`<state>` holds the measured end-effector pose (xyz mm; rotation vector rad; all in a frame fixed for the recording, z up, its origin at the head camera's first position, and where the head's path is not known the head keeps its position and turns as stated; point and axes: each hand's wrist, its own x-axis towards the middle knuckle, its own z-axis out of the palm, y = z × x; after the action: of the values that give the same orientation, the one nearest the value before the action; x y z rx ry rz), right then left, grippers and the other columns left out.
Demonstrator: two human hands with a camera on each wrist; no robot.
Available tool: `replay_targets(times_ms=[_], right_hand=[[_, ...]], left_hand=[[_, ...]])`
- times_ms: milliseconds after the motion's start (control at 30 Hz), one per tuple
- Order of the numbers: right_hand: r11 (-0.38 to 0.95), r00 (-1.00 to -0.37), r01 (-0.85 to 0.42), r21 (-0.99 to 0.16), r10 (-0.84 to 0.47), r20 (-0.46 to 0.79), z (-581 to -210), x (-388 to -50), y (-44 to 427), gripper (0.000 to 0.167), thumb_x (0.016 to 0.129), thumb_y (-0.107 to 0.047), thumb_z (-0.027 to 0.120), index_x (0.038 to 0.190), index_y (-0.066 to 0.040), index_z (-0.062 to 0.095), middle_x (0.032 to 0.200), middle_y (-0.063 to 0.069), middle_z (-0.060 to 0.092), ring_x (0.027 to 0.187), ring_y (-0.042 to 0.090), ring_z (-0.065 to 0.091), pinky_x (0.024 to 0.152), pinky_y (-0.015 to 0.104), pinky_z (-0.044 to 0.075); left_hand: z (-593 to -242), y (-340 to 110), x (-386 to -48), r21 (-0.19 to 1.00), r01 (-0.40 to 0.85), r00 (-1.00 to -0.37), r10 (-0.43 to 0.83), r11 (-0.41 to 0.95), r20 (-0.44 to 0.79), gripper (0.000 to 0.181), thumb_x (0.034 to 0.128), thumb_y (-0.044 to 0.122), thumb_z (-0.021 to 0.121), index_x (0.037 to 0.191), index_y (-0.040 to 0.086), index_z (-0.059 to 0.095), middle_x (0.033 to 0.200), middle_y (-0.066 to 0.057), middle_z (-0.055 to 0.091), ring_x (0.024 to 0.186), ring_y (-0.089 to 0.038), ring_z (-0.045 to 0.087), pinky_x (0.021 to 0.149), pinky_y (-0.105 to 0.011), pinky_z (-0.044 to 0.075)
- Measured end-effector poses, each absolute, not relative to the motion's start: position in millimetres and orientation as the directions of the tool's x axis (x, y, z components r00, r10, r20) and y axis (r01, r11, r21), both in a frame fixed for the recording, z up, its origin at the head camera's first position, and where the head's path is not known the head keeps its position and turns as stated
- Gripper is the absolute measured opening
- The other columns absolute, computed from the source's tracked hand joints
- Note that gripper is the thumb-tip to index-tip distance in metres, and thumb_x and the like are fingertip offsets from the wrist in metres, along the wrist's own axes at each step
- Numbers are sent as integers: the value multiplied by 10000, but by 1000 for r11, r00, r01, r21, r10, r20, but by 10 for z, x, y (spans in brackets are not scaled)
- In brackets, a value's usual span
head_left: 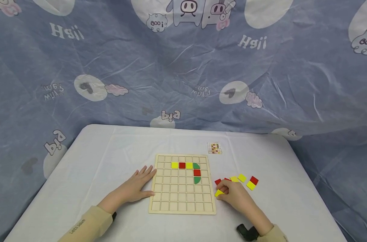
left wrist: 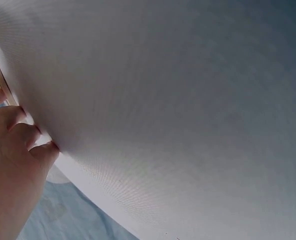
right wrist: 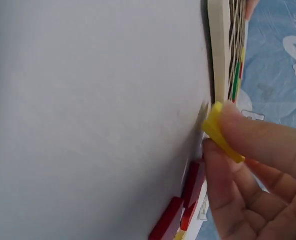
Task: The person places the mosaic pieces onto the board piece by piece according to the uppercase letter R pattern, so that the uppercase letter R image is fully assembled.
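A yellow square tile [right wrist: 219, 134] is pinched between the thumb and fingers of my right hand [head_left: 234, 194], just off the right edge of a wooden grid board [head_left: 174, 197]. My left hand [head_left: 134, 185] has its fingers spread and touches the board's left edge; in the left wrist view its fingertips meet the rim. On the board, an upper row holds a yellow tile [head_left: 175, 165], a red tile [head_left: 182, 165], another yellow tile [head_left: 189, 165] and a green rounded piece [head_left: 196, 166]. Below that piece lie a red tile [head_left: 196, 172] and a second green rounded piece [head_left: 197, 180].
Loose red tiles [head_left: 218, 182] and yellow tiles [head_left: 242, 177] lie beyond my right hand, partly hidden by it. A red tile [head_left: 254, 180] farther right touches a yellow one. A small pattern card [head_left: 214, 148] lies behind the board. The table [head_left: 126, 144] has a white cover.
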<state>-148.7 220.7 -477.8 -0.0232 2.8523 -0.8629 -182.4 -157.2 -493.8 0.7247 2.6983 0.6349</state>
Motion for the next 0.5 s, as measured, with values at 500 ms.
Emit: replay_targets(times_ms=[500], right_hand=[[689,-997,24,-724,-35,-66,-4747,-1839,1933,152,769,-87,829,884,-131,740,775,-36,678,694,86,587,595,196,489]], left_hand=[[-4984,-1589,-1849,473,424,-831,539,773,-137,842,914,440,662,1553,54,272,1621,-206,213,1499,-445,150,1193,-635,155]])
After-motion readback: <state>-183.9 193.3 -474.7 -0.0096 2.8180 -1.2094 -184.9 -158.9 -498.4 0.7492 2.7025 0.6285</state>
